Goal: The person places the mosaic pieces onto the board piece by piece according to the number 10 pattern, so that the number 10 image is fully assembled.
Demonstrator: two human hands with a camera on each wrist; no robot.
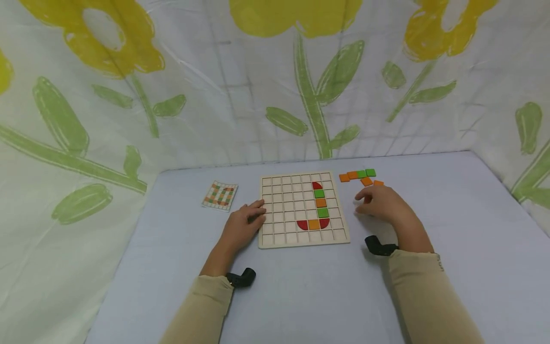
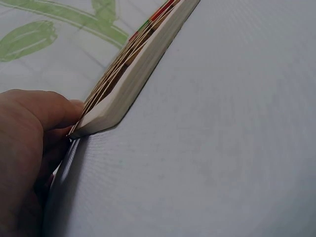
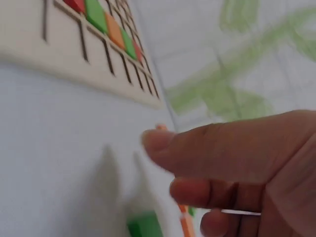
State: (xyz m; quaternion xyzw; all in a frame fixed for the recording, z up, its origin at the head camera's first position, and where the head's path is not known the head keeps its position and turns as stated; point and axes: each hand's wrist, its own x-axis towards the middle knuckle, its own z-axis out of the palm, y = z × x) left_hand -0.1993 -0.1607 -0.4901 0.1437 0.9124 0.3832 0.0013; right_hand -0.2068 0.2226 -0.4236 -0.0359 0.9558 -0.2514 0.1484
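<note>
A wooden grid board (image 1: pixel 283 210) lies flat in the middle of the table. Red, green and orange tiles (image 1: pixel 320 203) in its cells form a J shape. My left hand (image 1: pixel 257 213) rests on the board's left edge with relaxed fingers. In the left wrist view its thumb (image 2: pixel 54 111) touches the board's side (image 2: pixel 133 74). My right hand (image 1: pixel 360 203) hovers just right of the board, fingers loosely curled, with nothing visible between thumb (image 3: pixel 197 148) and fingers. Loose orange and green tiles (image 1: pixel 358 175) lie just beyond it; a blurred green tile (image 3: pixel 143 224) shows near its fingers.
A small pattern card (image 1: pixel 220 195) lies left of the board. A flower-print sheet (image 1: pixel 275 81) walls in the table at the back and both sides. Bare table surface (image 1: pixel 301 291) stretches in front of the board.
</note>
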